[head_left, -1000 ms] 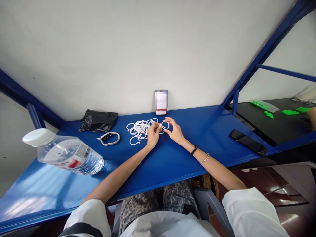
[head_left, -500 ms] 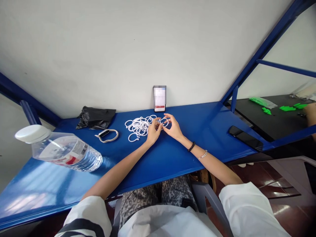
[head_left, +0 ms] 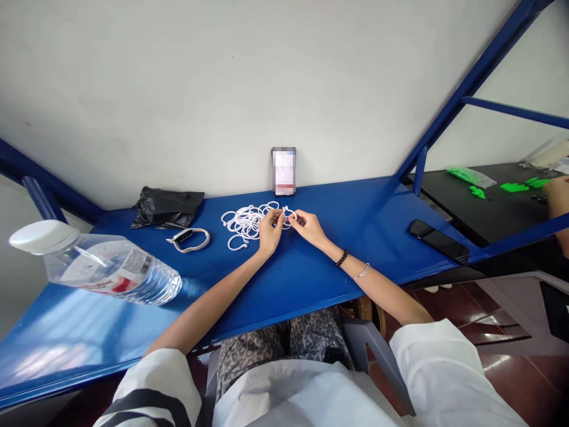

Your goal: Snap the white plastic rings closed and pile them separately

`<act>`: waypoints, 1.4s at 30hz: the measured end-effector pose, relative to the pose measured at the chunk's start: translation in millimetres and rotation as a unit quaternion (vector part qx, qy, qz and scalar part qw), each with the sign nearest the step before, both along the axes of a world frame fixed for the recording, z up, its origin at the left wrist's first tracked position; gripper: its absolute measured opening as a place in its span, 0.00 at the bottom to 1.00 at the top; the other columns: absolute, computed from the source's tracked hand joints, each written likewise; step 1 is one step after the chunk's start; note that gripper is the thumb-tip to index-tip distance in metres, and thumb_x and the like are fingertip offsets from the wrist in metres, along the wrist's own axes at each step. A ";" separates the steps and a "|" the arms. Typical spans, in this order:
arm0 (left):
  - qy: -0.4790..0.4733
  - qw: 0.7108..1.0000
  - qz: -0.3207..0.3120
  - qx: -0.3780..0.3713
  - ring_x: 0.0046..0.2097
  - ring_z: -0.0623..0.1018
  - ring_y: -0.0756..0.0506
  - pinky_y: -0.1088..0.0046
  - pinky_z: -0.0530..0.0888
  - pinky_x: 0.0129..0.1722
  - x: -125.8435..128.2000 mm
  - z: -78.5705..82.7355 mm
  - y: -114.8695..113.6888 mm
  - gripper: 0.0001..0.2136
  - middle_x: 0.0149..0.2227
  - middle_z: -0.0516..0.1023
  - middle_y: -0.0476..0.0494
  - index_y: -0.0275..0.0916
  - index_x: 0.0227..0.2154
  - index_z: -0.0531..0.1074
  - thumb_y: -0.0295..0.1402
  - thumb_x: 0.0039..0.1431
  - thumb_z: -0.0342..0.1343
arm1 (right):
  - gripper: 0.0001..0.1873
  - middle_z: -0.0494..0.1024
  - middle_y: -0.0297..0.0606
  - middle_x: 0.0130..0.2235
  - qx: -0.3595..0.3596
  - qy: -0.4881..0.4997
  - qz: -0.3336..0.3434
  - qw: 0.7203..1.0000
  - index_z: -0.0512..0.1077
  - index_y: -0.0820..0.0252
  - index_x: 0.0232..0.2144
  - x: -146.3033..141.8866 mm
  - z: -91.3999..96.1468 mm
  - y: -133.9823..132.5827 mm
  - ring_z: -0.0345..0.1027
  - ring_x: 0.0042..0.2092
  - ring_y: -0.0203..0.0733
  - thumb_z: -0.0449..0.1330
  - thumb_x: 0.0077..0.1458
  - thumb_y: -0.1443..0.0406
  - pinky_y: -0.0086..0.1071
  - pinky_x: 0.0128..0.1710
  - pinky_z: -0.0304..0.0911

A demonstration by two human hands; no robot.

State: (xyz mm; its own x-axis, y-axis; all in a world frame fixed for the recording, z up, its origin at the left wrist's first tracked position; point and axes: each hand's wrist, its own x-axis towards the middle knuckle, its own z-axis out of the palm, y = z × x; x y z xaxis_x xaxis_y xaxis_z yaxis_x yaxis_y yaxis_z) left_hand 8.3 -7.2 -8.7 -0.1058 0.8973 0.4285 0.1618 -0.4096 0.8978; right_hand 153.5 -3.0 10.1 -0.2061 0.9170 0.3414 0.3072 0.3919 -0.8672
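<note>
A white plastic ring (head_left: 291,212) is held between my two hands, just in front of the propped phone. My left hand (head_left: 269,232) pinches its left side, at the small knob-like end. On the ring's right side, my right hand (head_left: 310,228) grips with thumb and fingers closed. Directly left of my left hand lies a loose heap of several white rings (head_left: 244,220) on the blue table (head_left: 311,279). One open ring (head_left: 237,242) sits at the heap's near edge. My fingers partly hide the held ring.
A phone (head_left: 283,172) leans upright against the wall. To the left are a black plastic bag (head_left: 166,207), a smartwatch (head_left: 191,239) and a large water bottle (head_left: 120,267). A dark phone (head_left: 438,240) lies at right. Beyond the frame, another person's arm (head_left: 558,204) is near green pieces (head_left: 515,187).
My right hand's fingers have closed in on the ring, where they were more spread before. The whole view has shifted slightly.
</note>
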 end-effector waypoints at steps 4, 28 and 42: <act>0.028 1.000 0.003 0.007 0.35 0.77 0.47 0.73 0.71 0.34 0.8 4.9 -3.0 0.08 0.33 0.78 0.43 0.37 0.35 0.73 0.36 0.60 0.55 | 0.17 0.67 0.30 0.23 -0.135 0.171 0.058 0.974 0.68 0.60 0.23 -1.1 2.0 2.2 0.57 0.24 0.30 0.58 0.55 0.54 0.26 0.24 0.50; -0.130 0.922 -0.315 -0.184 0.19 0.60 0.55 0.76 0.51 0.18 -2.7 19.2 -4.6 0.24 0.19 0.63 0.51 0.36 0.23 0.67 0.56 0.53 0.57 | 0.23 0.65 0.30 0.22 -0.336 0.292 0.208 0.871 0.62 0.61 0.16 14.2 5.5 14.3 0.47 0.22 0.27 0.64 0.51 0.54 0.25 0.21 0.49; -0.117 0.920 -0.332 -0.175 0.20 0.60 0.54 0.75 0.53 0.20 -4.6 23.8 -5.9 0.27 0.18 0.58 0.52 0.37 0.16 0.61 0.56 0.49 0.59 | 0.24 0.59 0.26 0.19 -0.266 0.223 0.247 0.905 0.65 0.62 0.18 15.4 7.3 10.5 0.43 0.22 0.27 0.67 0.46 0.50 0.28 0.23 0.44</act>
